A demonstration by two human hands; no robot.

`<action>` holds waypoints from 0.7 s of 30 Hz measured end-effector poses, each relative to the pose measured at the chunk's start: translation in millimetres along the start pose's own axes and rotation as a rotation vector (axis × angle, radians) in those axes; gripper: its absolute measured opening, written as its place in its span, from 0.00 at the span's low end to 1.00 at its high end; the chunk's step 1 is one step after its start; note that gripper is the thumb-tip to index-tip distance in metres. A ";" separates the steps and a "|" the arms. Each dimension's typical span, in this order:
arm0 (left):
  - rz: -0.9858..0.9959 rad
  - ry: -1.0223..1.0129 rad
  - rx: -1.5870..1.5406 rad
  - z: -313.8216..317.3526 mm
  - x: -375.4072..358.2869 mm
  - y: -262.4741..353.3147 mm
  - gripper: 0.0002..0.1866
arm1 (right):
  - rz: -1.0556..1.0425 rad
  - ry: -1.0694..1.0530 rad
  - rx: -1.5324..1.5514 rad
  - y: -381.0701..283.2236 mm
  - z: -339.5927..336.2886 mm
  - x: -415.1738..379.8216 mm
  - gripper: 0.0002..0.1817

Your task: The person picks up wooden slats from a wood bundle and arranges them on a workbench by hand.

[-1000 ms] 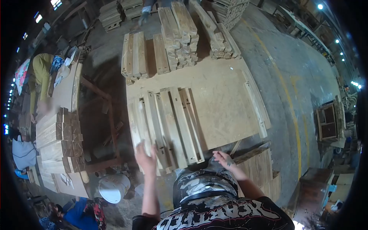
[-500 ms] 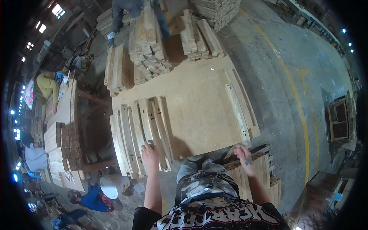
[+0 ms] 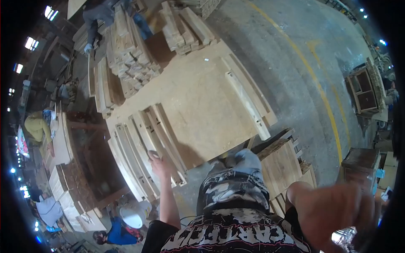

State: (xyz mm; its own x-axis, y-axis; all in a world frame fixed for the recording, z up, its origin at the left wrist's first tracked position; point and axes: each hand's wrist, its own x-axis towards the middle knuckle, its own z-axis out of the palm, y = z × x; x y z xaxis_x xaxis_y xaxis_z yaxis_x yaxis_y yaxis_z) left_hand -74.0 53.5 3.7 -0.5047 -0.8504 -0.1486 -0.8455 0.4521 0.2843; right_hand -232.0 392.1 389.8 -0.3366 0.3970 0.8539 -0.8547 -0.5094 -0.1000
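Note:
My left hand (image 3: 160, 165) rests on the near part of a row of pale wooden rails (image 3: 139, 143) at the left side of a plywood-topped table (image 3: 202, 114). Its fingers are bent around a small dark thing, whose kind I cannot make out. The rails lie side by side and show dark slots and holes. My right hand (image 3: 337, 211) is raised close to the camera at the lower right, away from the table. Motion smears its fingers, so I cannot see whether it holds anything. Another slotted rail (image 3: 247, 103) lies along the table's right edge.
Stacks of wooden pieces (image 3: 126, 55) stand at the table's far end, where another person (image 3: 99, 19) works. Low on my right is a wood stack (image 3: 280, 162). A white bucket (image 3: 131, 217) and more people are on the left. Yellow lines mark the floor.
My right hand has risen from beside the table's near right corner toward the camera. My left hand stays at the rails. The view has turned, shifting the table leftward.

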 end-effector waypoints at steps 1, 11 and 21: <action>0.013 -0.011 -0.078 -2.0 -0.9 -4.0 0.41 | -0.145 -0.120 -0.102 -4.2 -3.4 1.0 0.22; 0.132 0.109 -0.561 28.5 -33.0 41.2 0.37 | -0.463 0.118 0.407 35.4 44.9 3.2 0.22; 0.149 -0.087 -0.355 77.7 -55.5 113.2 0.38 | 0.297 -0.065 0.845 38.5 -43.0 40.3 0.20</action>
State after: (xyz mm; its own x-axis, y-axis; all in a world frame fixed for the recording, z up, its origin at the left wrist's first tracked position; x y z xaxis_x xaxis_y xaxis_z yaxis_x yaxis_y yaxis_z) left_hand -155.3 172.8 -29.5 -0.6430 -0.7497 -0.1566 -0.6567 0.4344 0.6165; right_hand -295.5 421.3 398.4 -0.4524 0.1289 0.8824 -0.1517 -0.9862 0.0663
